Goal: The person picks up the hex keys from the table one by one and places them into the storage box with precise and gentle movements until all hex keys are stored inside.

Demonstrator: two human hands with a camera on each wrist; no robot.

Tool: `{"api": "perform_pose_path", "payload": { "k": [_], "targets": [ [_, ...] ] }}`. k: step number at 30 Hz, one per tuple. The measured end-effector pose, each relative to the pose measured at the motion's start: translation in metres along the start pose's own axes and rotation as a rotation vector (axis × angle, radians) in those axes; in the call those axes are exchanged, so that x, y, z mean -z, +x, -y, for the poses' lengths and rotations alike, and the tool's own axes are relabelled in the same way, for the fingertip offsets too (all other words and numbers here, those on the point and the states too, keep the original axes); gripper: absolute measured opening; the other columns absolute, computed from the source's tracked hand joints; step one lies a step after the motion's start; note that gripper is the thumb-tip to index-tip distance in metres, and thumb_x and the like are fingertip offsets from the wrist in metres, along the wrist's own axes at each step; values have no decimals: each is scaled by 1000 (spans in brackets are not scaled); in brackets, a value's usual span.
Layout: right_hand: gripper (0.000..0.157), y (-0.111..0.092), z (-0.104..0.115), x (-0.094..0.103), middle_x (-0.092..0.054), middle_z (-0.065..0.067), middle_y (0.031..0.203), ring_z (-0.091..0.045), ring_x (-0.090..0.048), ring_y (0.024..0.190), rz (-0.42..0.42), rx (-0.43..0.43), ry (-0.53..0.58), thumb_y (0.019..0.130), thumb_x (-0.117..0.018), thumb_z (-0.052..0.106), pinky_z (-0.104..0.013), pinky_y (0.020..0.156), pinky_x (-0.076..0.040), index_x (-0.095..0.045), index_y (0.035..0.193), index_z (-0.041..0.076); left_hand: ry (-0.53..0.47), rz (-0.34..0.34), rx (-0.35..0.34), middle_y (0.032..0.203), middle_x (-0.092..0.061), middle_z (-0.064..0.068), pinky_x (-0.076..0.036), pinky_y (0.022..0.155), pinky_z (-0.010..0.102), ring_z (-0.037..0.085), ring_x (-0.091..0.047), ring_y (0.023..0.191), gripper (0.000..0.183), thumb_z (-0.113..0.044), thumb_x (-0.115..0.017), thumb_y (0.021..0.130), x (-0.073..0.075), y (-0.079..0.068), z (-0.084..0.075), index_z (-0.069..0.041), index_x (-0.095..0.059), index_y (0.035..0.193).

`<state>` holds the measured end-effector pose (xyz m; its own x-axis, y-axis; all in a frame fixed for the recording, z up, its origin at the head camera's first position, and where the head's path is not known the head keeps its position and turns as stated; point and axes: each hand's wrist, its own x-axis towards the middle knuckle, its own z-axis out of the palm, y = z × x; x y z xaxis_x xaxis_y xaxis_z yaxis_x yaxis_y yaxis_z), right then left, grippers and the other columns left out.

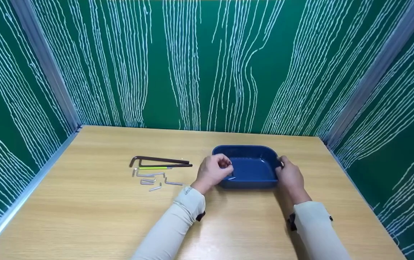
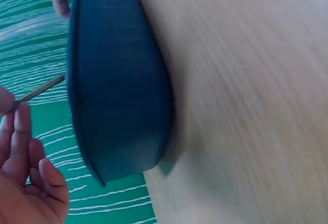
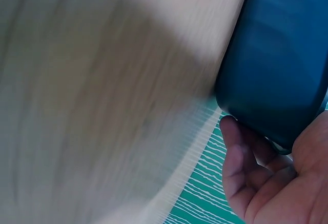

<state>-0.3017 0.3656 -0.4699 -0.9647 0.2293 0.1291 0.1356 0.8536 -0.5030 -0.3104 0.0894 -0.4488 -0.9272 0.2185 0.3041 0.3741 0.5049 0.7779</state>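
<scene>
A deep blue plastic tray [image 1: 253, 169] stands on the table, its inside facing up. Over its left end, my left hand [image 1: 214, 169] pinches a thin metal hex key [image 2: 43, 88] between thumb and fingertips. In the left wrist view the key slants toward the tray's rim, its far end right at the edge. My right hand [image 1: 292, 179] grips the tray's right end, thumb by the rim and fingers curled around the outer wall. In the right wrist view those fingers [image 3: 237, 157] lie against the tray's rounded corner.
Left of the tray lie two long dark hex keys [image 1: 165, 159], one with a yellow-green sleeve [image 1: 153, 168], and several small silver hex keys [image 1: 150, 175]. Green walls with white wavy lines [image 1: 181, 65] enclose the wooden table [image 1: 95, 216] at the back and sides.
</scene>
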Motion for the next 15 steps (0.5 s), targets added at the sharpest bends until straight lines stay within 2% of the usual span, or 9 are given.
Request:
{"api": "perform_pose_path", "payload": {
  "k": [4, 8, 15],
  "targets": [
    [38, 1, 0, 0, -49, -24, 121, -30, -50, 90, 9, -1, 8, 90, -37, 15, -47, 76, -41, -38, 127, 12, 37, 52, 43, 69, -56, -15, -41, 65, 23, 5, -52, 69, 8, -34, -66, 70, -2, -2, 6, -31, -58, 72],
    [37, 2, 0, -1, -49, -23, 121, -31, -51, 90, -3, 4, 2, 89, -38, 16, -49, 78, -41, -40, 126, 12, 49, 59, 77, 70, -56, -13, -42, 65, 24, 7, -51, 69, 9, -33, -67, 69, -2, -3, 10, -30, -58, 71],
    [37, 2, -1, -1, -47, -23, 123, -32, -51, 96, 0, -6, 7, 90, -37, 15, -50, 82, -40, -38, 127, 12, 112, 54, 64, 67, -56, -15, -41, 62, 22, 4, -52, 67, 10, -36, -66, 68, -4, -3, 14, -30, -58, 70]
  ]
}}
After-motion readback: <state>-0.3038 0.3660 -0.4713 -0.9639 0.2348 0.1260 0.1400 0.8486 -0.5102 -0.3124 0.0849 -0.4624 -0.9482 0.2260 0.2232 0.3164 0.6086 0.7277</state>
